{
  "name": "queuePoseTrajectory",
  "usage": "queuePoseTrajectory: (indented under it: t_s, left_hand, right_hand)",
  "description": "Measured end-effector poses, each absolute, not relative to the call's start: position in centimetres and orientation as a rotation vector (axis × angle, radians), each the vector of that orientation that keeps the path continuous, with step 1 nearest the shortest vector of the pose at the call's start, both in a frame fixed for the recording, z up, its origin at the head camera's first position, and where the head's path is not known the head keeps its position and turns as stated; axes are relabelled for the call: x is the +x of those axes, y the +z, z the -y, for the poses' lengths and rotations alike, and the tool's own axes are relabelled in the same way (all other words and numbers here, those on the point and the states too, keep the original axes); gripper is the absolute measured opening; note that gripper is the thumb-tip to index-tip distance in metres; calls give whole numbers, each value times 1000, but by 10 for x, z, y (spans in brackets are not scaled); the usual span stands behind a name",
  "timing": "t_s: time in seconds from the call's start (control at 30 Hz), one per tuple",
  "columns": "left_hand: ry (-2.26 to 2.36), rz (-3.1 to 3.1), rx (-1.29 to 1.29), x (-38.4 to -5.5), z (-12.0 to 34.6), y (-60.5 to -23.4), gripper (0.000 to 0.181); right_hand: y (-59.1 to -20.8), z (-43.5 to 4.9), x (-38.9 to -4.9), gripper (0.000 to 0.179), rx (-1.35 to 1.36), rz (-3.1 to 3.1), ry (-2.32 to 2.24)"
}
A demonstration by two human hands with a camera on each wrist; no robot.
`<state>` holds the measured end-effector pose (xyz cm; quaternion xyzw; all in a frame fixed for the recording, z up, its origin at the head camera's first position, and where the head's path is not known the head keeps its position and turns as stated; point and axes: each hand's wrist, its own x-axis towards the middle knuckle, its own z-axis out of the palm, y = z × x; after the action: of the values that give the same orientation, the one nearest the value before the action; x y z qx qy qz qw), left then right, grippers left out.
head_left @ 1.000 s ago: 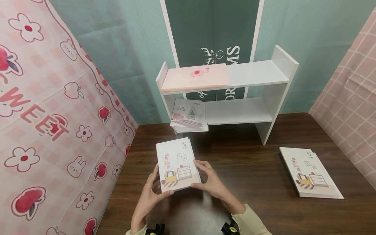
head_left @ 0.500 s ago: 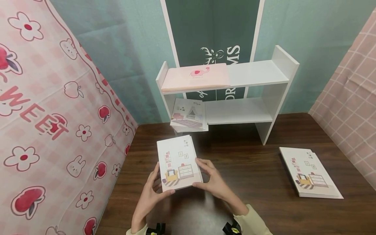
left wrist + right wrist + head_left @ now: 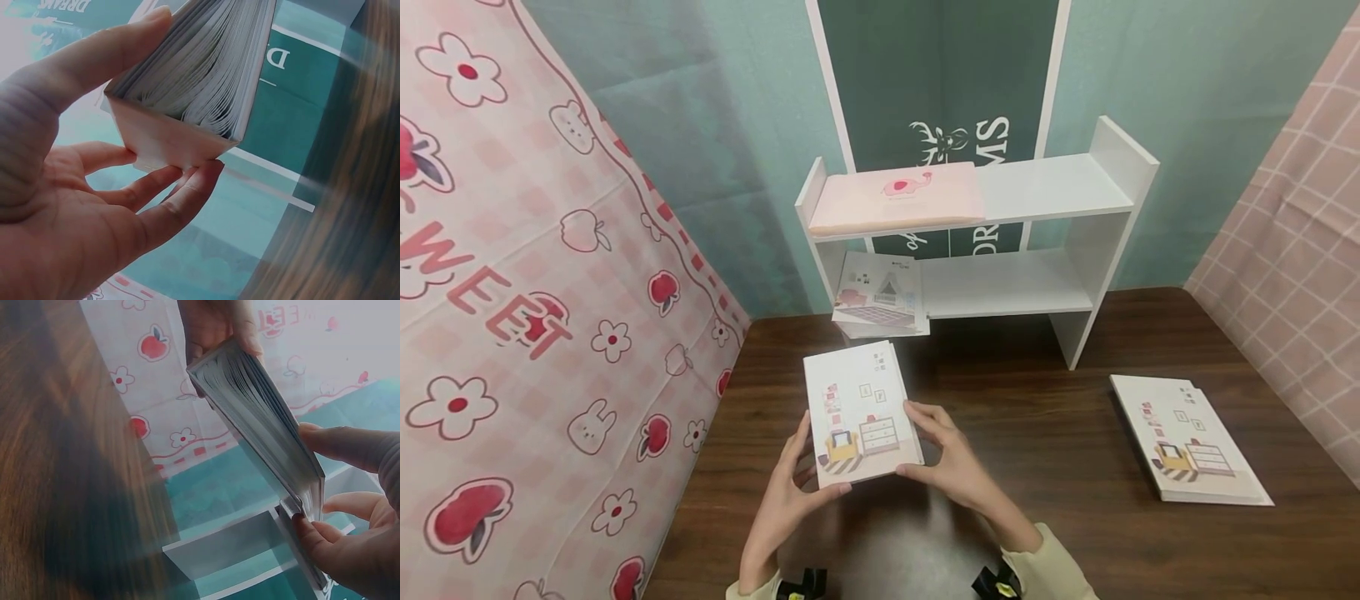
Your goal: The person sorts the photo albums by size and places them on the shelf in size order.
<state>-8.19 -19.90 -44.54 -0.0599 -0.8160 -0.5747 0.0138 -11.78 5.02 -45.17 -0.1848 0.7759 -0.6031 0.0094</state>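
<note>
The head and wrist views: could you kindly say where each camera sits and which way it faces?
Head: on the head, facing forward and down at the book, shelf and table; left hand, right hand and sleeves show.
Left wrist: on that wrist, facing the book's page edges; left hand shows.
Right wrist: on that wrist, facing the book and printed cloth; both hands show.
Head and right wrist share both hands.
</note>
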Motion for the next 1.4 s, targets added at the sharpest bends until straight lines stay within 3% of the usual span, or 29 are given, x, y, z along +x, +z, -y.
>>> queuePoseTrajectory:
  t_s: [0.5, 0.83, 1.07, 1.4]
  left_hand:
    - [-1820, 2519, -242, -81, 187, -426, 107]
    - [-1768, 2526, -272, -87, 187, -436, 107]
    - [-1778, 2549, -269, -80, 174, -407, 105]
    - [-1785, 2518, -314, -82, 166, -405, 105]
  right_hand:
    - [-444, -59, -115, 81, -618, -2464, -1887]
    - [-437, -65, -112, 80, -645, -2486, -1901]
    - [-427, -68, -108, 79, -637, -2506, -1885]
    - [-432, -79, -111, 82, -623, -2538, -1842]
